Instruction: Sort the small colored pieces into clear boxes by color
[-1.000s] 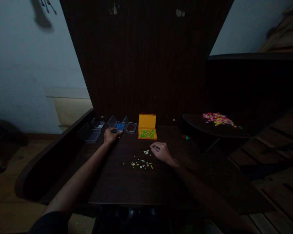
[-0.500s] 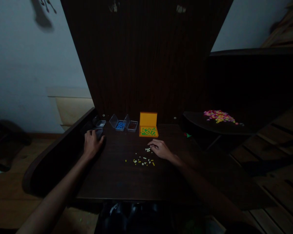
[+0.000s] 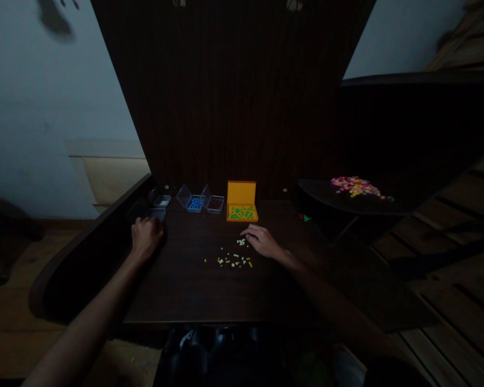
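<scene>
My left hand [image 3: 146, 236] rests on the dark tabletop at the left with its fingers curled in. It is just in front of a small clear box [image 3: 157, 214]; whatever its fingers hold, if anything, is hidden. My right hand [image 3: 262, 241] hovers low at the centre, fingers stretched forward and slightly bent, and no piece shows in it. By its fingertips lies a small cluster of white pieces [image 3: 241, 242]. Closer to me, white and yellow building pieces [image 3: 234, 262] are scattered loose on the wood.
An open yellow box [image 3: 242, 219] with green pieces stands at the back. Left of it are clear boxes of blue pieces [image 3: 195, 203] and dark brown pieces [image 3: 215, 204]. Another clear box [image 3: 162, 201] sits far left. Colourful pieces [image 3: 357, 186] lie heaped on the right shelf [image 3: 318, 194].
My left hand has drawn back a little from the clear box, and its spread thumb and fingers have curled in. My right hand stays by the white cluster. The view has shifted slightly.
</scene>
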### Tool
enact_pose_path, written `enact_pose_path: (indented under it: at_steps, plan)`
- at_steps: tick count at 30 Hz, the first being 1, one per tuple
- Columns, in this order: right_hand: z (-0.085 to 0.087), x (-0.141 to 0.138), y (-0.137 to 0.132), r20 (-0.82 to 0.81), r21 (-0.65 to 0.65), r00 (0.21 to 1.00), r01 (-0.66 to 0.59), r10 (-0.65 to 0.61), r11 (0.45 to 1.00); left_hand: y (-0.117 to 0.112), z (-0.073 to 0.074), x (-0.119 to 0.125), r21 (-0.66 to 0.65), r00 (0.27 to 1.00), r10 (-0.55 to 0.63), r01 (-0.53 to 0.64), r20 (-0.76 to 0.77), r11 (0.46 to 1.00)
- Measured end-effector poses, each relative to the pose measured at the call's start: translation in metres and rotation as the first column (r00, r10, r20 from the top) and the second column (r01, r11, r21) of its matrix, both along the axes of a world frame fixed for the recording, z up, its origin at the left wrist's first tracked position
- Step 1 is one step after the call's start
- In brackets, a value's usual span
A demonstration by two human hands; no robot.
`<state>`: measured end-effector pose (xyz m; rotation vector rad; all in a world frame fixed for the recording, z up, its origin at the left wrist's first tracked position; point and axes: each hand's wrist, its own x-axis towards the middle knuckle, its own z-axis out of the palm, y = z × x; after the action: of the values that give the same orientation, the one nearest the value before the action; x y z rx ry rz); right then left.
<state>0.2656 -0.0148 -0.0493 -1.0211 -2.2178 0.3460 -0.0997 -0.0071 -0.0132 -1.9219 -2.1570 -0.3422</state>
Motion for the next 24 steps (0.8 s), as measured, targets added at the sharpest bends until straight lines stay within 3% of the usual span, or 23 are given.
enact_pose_path:
  at_steps: [8, 13, 17, 21, 24]
  plan:
    - [0.0, -0.001, 0.0, -0.044, -0.02, 0.999, -0.002, 0.001, 1.0, -0.017, 0.016, 0.022, 0.154, 0.996, -0.073, 0.065, 0.045, 0.986]
    - [0.002, -0.003, 0.0, -0.157, -0.048, 0.988, -0.018, 0.01, 0.999, -0.024, 0.024, 0.043, 0.29, 0.96, -0.253, 0.21, 0.121, 0.934]
    - [0.005, -0.009, -0.002, -0.308, -0.126, 0.951, 0.001, -0.04, 0.992, -0.026, 0.029, 0.067, 0.363, 0.85, -0.518, 0.455, 0.095, 0.813]
    - [0.005, -0.015, -0.003, -0.535, -0.344, 0.832, -0.058, -0.145, 0.937, -0.025, 0.03, 0.09, 0.357, 0.642, -0.766, 0.707, 0.038, 0.611]
    - [0.006, -0.017, -0.003, -0.647, -0.416, 0.735, -0.118, -0.203, 0.901, -0.021, 0.027, 0.106, 0.295, 0.489, -0.872, 0.833, -0.001, 0.467]
